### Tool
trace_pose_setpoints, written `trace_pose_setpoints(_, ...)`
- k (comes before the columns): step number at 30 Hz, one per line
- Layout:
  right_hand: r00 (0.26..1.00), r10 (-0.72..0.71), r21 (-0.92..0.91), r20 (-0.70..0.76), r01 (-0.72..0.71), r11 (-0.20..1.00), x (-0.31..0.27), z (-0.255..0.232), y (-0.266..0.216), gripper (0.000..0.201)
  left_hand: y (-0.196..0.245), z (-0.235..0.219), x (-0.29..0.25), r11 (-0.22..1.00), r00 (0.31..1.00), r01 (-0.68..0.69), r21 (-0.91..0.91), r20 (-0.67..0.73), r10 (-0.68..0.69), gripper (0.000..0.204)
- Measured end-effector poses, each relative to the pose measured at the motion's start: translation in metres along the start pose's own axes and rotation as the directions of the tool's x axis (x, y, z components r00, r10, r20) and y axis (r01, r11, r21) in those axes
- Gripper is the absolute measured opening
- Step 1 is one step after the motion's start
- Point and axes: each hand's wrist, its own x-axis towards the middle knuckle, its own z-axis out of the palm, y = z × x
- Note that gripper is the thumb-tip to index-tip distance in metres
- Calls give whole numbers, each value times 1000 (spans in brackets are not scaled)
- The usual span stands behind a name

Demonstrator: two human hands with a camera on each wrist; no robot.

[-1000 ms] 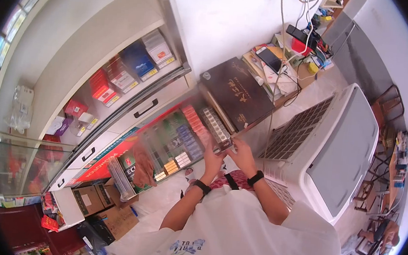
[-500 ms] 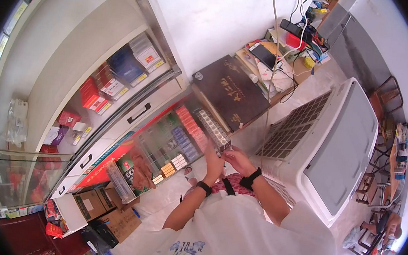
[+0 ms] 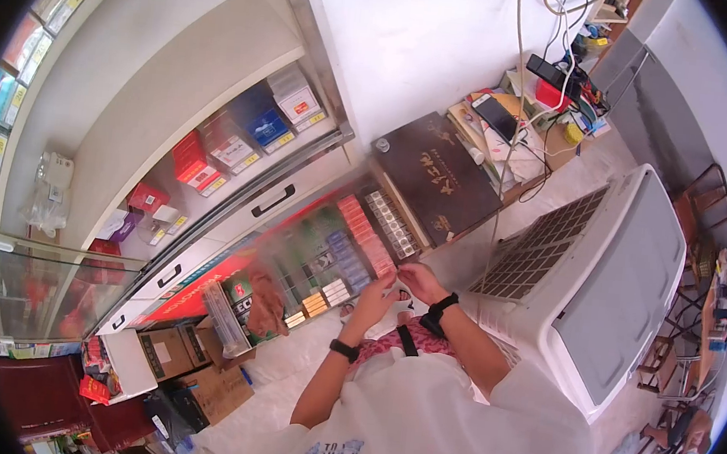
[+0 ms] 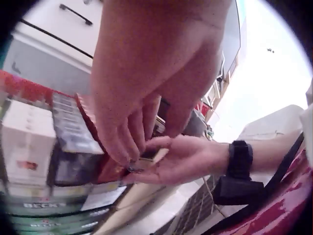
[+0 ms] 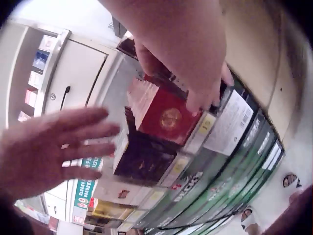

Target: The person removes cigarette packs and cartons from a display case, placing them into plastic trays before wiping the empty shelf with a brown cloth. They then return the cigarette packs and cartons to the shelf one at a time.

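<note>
Cigarette packs stand in rows on a low display; a red row [image 3: 366,231] and a dark, white-topped row [image 3: 390,221] lie closest to my hands. My right hand [image 3: 422,280] is at the near end of the dark row. In the right wrist view its fingers curl over a dark cigarette pack [image 5: 224,93], beside the red pack [image 5: 168,117] with a round gold emblem. My left hand [image 3: 372,301] is by the near end of the red row, its fingers straight and spread in the right wrist view [image 5: 58,152], holding nothing there.
Green Beck's cases [image 5: 210,191] are stacked under the packs. A large dark brown box [image 3: 437,177] lies behind the rows. A white air cooler [image 3: 600,291] stands at right. Glass-fronted shelves [image 3: 213,162] with packs are at left. A cable [image 3: 512,110] hangs down behind the display.
The head view has swung, so the scene sits farther right. My left hand has drawn slightly left, apart from the right hand, which stays at the ends of the rows.
</note>
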Motion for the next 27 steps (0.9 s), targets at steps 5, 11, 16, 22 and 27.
trace_pose_setpoints(5,996,-38,-89,-75,31,996,10,-13,4,13,-31,-57,-63,985,985,169,30,-49,-168,46)
trace_pose_setpoints(11,973,-80,-153,-218,47,987,3,-2,-2,29,-104,-90,-151,930,889,366,22,-305,-343,45)
trace_pose_setpoints(16,962,-109,-439,-251,-13,898,13,-13,6,34,-122,-90,-193,873,777,474,-116,-411,-476,43)
trace_pose_setpoints(22,943,-304,-706,-135,124,697,57,-67,35,16,-177,-72,-228,822,693,449,-349,-445,-567,36)
trace_pose_setpoints(27,947,-312,-818,-80,116,564,72,-69,24,17,-208,-47,-271,747,553,537,-393,-504,-663,34)
